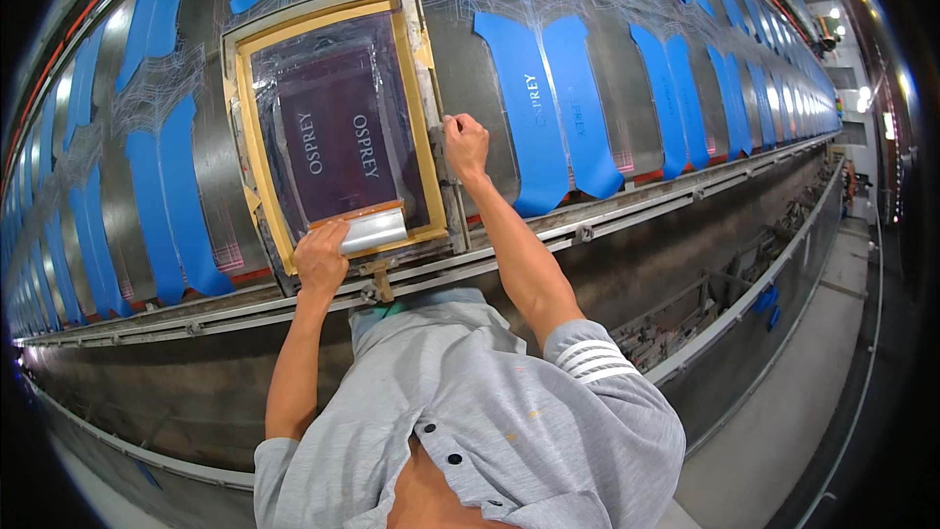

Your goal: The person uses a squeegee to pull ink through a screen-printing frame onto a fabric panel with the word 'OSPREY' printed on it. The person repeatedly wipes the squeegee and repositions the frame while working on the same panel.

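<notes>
One frame (452,208) lies on the grey counter (473,78), its four sides lined inside with yellow tape (426,233). Within it is one dark purple mesh (328,152) bearing two pale printed words, side by side. One squeegee (377,232), silver with an orange edge, lies across the near end of the mesh. There are two hands, one on each side of the frame. Blue pieces (519,69) lie in pairs along the counter, too many to count; one pair is just to the right of the frame, with pale lettering on both pieces, and another is just to the left.

The squeegee is in the fingers of the left hand (321,253), which wrap over its left end; the rest of it sticks out to the right, above the near tape. The fingers of the right hand (467,149) are curled at the frame's right edge, well apart from the squeegee; whether they grasp the edge or only rest there, I cannot tell.

The left forearm rises nearly straight from below, with the back of the hand up. The right arm reaches up and slants leftward over the rail (627,211), bent at the wrist. The shirt (441,362) is grey, with three white stripes on the right sleeve.
</notes>
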Available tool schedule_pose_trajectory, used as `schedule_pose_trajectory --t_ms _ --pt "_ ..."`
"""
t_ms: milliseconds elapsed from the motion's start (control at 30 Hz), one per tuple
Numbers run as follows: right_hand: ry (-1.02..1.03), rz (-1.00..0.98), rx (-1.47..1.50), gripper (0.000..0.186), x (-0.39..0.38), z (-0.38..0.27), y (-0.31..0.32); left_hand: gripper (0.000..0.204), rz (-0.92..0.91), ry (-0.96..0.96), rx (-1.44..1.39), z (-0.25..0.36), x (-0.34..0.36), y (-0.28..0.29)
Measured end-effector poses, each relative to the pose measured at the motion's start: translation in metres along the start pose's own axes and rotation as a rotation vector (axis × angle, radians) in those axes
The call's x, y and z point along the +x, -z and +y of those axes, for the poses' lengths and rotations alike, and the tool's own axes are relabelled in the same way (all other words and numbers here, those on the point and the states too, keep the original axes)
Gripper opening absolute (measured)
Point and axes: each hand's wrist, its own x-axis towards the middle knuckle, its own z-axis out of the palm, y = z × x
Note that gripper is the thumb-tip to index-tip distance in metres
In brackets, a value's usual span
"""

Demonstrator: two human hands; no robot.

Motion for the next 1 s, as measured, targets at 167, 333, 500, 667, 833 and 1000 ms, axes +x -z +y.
schedule_pose_trajectory --t_ms 167,333,500,667,833,1000 --pt "-0.016 -0.051 -0.052 0.033 -0.003 0.01 0.002 0.034 -0.03 0.011 -0.034 0.004 -0.003 -0.003" --pt "-0.024 -0.054 -0.203 0.034 -0.018 0.005 -0.016 0.041 -0.028 0.007 -0.031 -0.011 -0.031 -0.003" --pt "-0.048 -0.066 -0.218 0.035 -0.036 -0.002 -0.019 0.053 -0.029 0.04 -0.013 0.001 -0.092 -0.007" --pt "-0.087 -0.059 -0.229 0.034 -0.037 -0.008 -0.013 0.055 0.062 -0.005 0.061 -0.025 -0.045 -0.013" --pt "-0.028 -0.063 -0.413 0.035 -0.029 -0.024 -0.007 0.042 0.145 -0.021 0.12 -0.078 0.105 -0.003" --pt "0.454 -0.007 -0.119 0.035 0.021 -0.109 -0.021 0.038 -0.16 0.19 0.07 -0.099 0.237 0.052"
